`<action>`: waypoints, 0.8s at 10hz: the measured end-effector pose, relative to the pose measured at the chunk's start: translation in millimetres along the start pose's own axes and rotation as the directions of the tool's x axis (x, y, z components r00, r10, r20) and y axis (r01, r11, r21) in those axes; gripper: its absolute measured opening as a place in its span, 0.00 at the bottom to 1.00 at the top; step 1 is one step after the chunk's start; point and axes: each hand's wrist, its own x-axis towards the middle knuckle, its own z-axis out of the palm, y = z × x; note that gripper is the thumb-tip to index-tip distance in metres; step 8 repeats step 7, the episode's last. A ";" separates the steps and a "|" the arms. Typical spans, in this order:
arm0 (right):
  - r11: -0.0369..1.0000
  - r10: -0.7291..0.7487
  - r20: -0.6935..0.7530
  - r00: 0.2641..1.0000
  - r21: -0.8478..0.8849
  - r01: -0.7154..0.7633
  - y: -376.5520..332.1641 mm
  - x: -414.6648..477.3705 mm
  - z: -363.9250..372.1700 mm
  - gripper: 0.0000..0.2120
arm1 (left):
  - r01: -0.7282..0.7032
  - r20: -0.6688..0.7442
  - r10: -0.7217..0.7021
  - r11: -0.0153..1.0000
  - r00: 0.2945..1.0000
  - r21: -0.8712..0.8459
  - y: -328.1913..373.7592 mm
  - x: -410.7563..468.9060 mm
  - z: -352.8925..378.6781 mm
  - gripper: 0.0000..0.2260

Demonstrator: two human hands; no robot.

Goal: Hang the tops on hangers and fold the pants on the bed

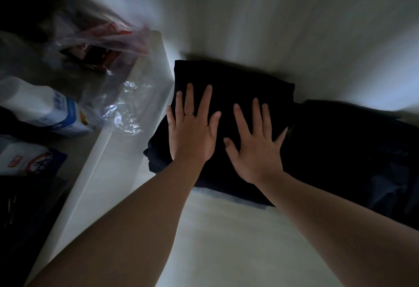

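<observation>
A folded black garment (240, 82), likely pants, lies on the pale bed (226, 241) near its left edge. My left hand (192, 128) lies flat on its left part, fingers straight and spread, a ring on one finger. My right hand (256, 148) presses flat on its middle, fingers spread too. More dark clothing (353, 150) is heaped right beside it on the right, touching the folded piece. No hangers are in view.
The bed's white side rail (108, 150) runs along the left. Beyond it lie a clear plastic bag (106, 48) with red packets, a white and blue pack (52, 110), another printed pack (27, 157) and dark items below.
</observation>
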 end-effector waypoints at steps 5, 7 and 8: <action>0.986 0.036 0.543 0.839 -0.158 0.060 12.4 -69.0 -75.7 0.39 | 0.034 0.428 -0.075 0.994 0.901 0.102 10.6 -120.6 -48.8 0.28; 0.990 0.042 0.460 0.887 -0.139 0.025 17.7 -162.4 -102.5 0.35 | 0.073 0.455 -0.108 0.993 0.884 0.094 17.3 -199.0 -91.8 0.29; 0.990 0.042 0.460 0.887 -0.139 0.025 17.7 -162.4 -102.5 0.35 | 0.073 0.455 -0.108 0.993 0.884 0.094 17.3 -199.0 -91.8 0.29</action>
